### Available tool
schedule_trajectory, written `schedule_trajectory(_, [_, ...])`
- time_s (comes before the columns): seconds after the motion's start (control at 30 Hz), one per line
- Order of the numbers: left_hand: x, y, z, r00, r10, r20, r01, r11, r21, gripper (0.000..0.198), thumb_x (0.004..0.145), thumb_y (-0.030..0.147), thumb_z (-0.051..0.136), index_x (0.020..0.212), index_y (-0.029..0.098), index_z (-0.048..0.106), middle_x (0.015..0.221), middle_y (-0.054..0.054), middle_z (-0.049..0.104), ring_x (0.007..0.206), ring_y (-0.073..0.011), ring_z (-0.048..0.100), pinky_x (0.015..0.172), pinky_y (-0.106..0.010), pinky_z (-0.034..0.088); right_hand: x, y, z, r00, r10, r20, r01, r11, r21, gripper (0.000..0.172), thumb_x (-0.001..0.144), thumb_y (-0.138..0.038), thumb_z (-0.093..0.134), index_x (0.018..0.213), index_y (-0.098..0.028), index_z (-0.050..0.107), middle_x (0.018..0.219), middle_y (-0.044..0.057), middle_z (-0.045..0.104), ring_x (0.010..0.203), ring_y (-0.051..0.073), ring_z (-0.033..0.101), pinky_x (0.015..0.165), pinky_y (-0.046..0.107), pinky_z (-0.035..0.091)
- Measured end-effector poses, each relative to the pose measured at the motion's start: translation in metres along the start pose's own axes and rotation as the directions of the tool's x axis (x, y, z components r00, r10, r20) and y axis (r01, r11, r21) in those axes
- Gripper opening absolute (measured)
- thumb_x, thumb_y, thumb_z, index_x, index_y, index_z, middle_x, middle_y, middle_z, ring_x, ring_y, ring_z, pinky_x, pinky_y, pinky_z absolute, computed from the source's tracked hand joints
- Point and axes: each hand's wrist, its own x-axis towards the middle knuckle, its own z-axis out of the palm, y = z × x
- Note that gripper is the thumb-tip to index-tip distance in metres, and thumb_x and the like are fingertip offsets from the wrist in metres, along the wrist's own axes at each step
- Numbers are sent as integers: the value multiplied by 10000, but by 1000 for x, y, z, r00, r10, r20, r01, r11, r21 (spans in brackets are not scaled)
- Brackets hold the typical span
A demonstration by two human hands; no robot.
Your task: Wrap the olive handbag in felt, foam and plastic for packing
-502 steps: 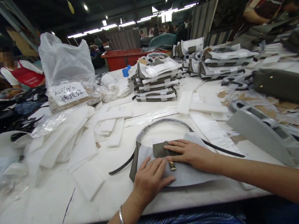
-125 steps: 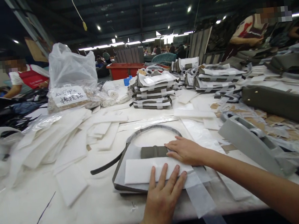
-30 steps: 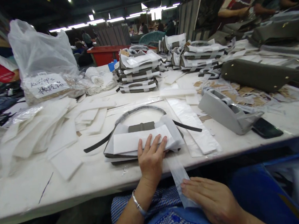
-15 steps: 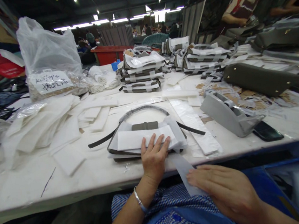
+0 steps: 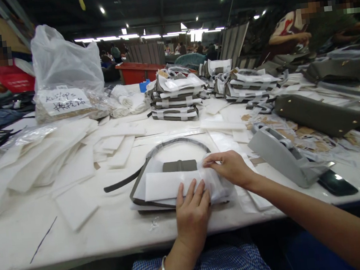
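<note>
We are laying our left hand (image 5: 192, 213) open and palm down, fingers slightly spread, on the white rectangular foam sheet (image 5: 162, 186). It is gripping nothing. The sheet is covering the flat olive-grey leather handbag (image 5: 179, 166), which is lying near the front edge of the white worktable (image 5: 113, 230), its curved dark handle (image 5: 176, 141) arching away from us. Our right hand (image 5: 231, 169) is pinching the translucent plastic strip (image 5: 216, 186) between thumb and fingertips; the strip is draping over the bag's right end, just beside our left fingers. The grey plastic tape dispenser (image 5: 277, 153) is sitting to the right. The stack of wrapped olive-grey bags (image 5: 176, 99) is standing farther back.
</note>
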Motion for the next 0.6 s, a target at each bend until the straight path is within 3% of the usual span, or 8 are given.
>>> schedule_trajectory(0.07, [-1,-2,0,1000,11,-1,-11,1000,-12,276,955,215,546,1216,188,631,1298,-48,662,1262,-238,568,1172,-489,301,5,8,10,999,28,42,-27,999,-23,127,857,-227,666,831,-301,766,881,-48,783,866,191,723,804,318,540])
schedule_trajectory(0.2, [0,-6,0,1000,28,14,-28,999,-18,314,964,177,481,1254,151,597,1299,-40,662,1242,-221,578,1131,-443,363,5,20,24,998,-53,25,54,998,-39,75,822,-193,717,775,-248,696,868,-4,723,947,201,632,841,328,497])
schedule_trajectory(0.33, [7,-7,-6,1000,4,30,-4,1000,7,366,951,148,467,1303,150,568,1240,-62,683,1151,-195,623,1017,-383,473,8,28,31,997,-47,63,49,998,-42,112,835,-234,729,794,-228,626,889,7,673,952,205,572,841,336,462])
schedule_trajectory(0.47, [16,-7,-10,987,22,158,-39,994,105,471,930,219,567,1391,301,515,1414,-58,564,1117,-212,618,926,-378,518,15,28,34,996,40,85,-32,995,-92,102,855,-266,704,836,-234,610,886,2,647,905,196,565,750,313,428])
schedule_trajectory(0.6, [22,-10,-8,969,71,238,-100,988,115,445,906,273,616,1348,287,564,1386,-13,599,1074,-219,599,881,-369,518,23,24,36,997,55,63,-50,996,-69,83,852,-233,684,849,-226,601,839,1,637,821,179,569,686,298,400])
